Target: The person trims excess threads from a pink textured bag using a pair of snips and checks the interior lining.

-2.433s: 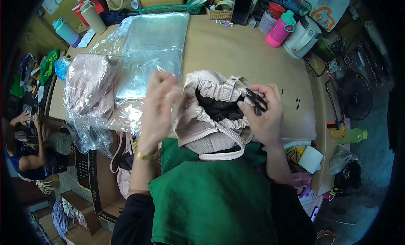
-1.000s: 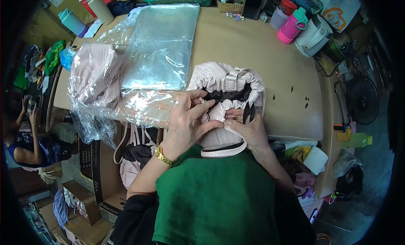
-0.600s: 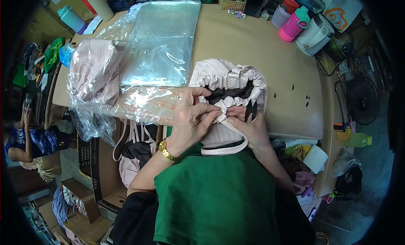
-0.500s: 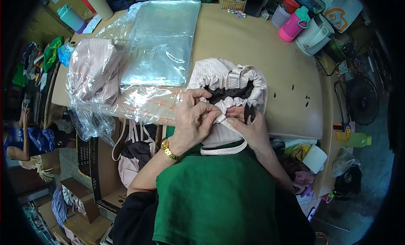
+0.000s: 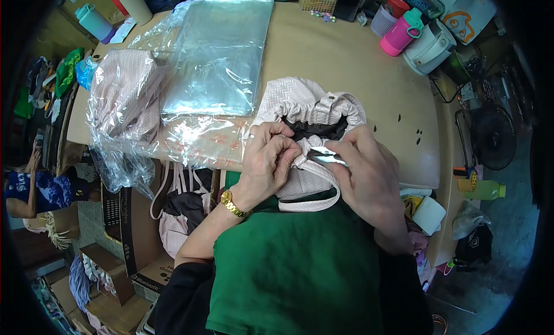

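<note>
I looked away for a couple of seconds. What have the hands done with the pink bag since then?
Both hands moved inward from the bag's sides: the left hand and right hand now meet at the front of the pink bag's gathered opening, pinching its edge. The bag, the plastic sleeves and the bagged pink bag stayed put.

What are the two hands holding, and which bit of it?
Both hands hold the pale pink bag at its gathered opening: the left hand pinches the puckered rim, the right hand grips the near edge beside it.
</note>
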The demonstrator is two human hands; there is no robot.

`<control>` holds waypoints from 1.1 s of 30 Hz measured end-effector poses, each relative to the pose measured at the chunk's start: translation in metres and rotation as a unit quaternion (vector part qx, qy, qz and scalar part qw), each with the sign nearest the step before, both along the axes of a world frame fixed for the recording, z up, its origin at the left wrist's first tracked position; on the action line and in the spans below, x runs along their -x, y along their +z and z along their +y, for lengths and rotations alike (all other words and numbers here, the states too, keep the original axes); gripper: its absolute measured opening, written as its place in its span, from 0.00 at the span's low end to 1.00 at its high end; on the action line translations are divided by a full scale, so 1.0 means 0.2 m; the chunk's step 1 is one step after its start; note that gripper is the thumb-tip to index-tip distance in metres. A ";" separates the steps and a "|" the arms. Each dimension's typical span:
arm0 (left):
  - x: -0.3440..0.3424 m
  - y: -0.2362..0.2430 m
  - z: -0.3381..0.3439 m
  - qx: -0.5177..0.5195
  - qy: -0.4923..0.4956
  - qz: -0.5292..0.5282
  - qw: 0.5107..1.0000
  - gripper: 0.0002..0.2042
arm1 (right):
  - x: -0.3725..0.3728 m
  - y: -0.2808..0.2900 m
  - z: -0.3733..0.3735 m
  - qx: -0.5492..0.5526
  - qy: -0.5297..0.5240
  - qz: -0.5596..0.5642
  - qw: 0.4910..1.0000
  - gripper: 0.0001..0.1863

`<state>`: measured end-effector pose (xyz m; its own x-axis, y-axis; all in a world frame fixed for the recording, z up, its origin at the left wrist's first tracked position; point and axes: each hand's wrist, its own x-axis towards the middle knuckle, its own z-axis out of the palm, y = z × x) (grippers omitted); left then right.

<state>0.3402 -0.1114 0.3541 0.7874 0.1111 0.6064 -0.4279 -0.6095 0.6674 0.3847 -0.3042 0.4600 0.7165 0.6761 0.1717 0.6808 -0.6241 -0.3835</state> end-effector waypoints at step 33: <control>0.14 -0.01 0.24 0.411 0.017 -0.018 0.911 0.05 | -0.42 -0.15 -0.21 -0.395 -0.093 0.229 0.885 0.16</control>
